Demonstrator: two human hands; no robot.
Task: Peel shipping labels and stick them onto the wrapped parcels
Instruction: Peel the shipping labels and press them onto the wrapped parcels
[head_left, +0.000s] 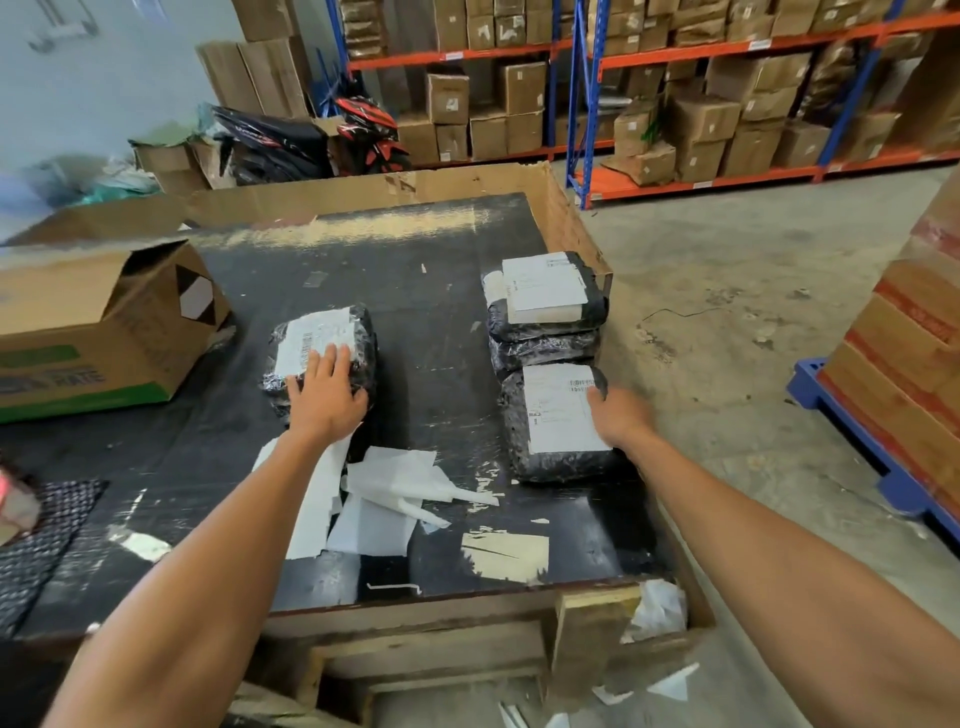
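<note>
A black-wrapped parcel (363, 343) lies mid-table with a white shipping label (317, 335) on top. My left hand (324, 395) rests flat on its near side, fingers spread over the label's lower edge. To the right, a second black parcel (519, 431) carries its own label (558, 410); my right hand (621, 415) touches that parcel's right edge, fingers curled at the label, slightly blurred. Behind it stands a stack of labelled black parcels (545, 306). Peeled white backing sheets (384, 493) are strewn between my forearms.
The black worktable (415, 270) has a cardboard rim at the back and right. An open cardboard box (104, 332) lies on its left side. A mesh mat (41, 535) sits at near left. Right of the table: concrete floor, stacked cartons on a blue pallet (852, 441), shelving behind.
</note>
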